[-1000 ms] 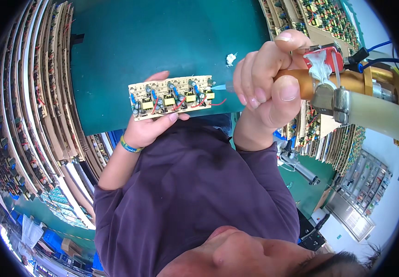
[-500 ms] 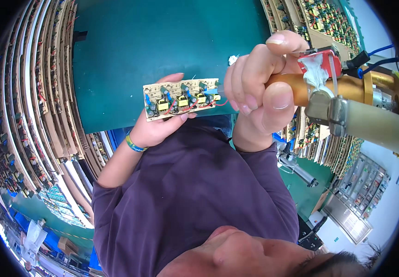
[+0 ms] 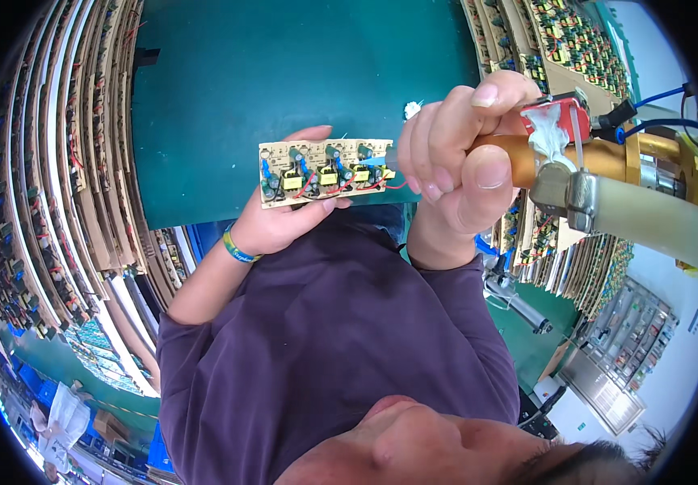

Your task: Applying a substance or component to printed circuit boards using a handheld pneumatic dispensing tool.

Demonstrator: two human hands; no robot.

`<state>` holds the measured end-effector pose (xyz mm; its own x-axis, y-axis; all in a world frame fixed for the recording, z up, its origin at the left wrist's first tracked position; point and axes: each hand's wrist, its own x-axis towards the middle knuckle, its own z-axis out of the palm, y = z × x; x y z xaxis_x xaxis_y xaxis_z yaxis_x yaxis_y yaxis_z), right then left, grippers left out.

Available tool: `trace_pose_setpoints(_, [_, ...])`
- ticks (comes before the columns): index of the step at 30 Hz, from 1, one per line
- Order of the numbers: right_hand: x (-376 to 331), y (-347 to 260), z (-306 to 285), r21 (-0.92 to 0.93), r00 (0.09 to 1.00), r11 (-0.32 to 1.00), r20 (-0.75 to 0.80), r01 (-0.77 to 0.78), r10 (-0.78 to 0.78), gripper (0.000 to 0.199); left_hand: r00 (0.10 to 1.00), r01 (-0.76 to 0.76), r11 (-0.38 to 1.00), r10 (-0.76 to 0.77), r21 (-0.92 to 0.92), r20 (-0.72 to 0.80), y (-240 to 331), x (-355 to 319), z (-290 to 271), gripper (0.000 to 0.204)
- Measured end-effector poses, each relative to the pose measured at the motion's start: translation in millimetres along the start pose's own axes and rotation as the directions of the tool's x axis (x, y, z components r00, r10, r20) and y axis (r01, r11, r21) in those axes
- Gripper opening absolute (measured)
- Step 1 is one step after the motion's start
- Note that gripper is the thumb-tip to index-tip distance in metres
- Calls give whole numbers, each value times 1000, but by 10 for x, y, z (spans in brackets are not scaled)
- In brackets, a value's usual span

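My left hand (image 3: 272,228) grips a tan circuit board (image 3: 272,196) by its long edges, over the green mat. Blue, green and yellow parts and red and black wires stand on the board. Closed around the golden barrel of a glue dispensing gun (image 3: 519,155) is my right hand (image 3: 466,153). The gun's thin blue nozzle (image 3: 373,161) points left over the board's right part; whether it touches is unclear. A red trigger piece (image 3: 559,120) smeared with white stuff and a pale cylinder (image 3: 648,212) sit on the gun.
Tall stacks of boards on cardboard (image 3: 94,153) line the left side, and more board stacks (image 3: 579,48) stand at the right. A white crumpled bit (image 3: 412,107) lies on the green mat (image 3: 300,73). Blue hoses (image 3: 660,97) run from the gun.
The board in my left hand has shifted slightly right. The nozzle now lies a little farther left along the board. Both hands keep their holds.
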<state>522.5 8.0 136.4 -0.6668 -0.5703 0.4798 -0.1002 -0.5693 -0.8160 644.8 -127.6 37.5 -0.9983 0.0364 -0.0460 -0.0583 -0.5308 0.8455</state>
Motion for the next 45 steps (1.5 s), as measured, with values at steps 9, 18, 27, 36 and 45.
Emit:
trace_pose_setpoints(9, [-16,-7,-7,-5,1000,1000,-4,2,-2,44,1000,-5,1000,5,0,-16,-15,-14,-12,71])
trace_pose_setpoints(18, [-25,-74,28,-43,1000,999,22,17,-16,53,999,34,995,-37,-93,-37,-9,11,-31,69])
trace_pose_setpoints(27, [-55,-71,61,-15,999,999,27,-42,42,48,997,39,988,-48,-149,-56,35,34,18,70])
trace_pose_setpoints(36, [-53,-62,38,24,998,999,57,-28,26,40,999,32,987,-38,-156,-31,39,41,27,69])
trace_pose_setpoints(45, [-63,-50,47,37,998,999,63,-25,23,39,999,32,988,-38,-150,-38,30,37,28,69])
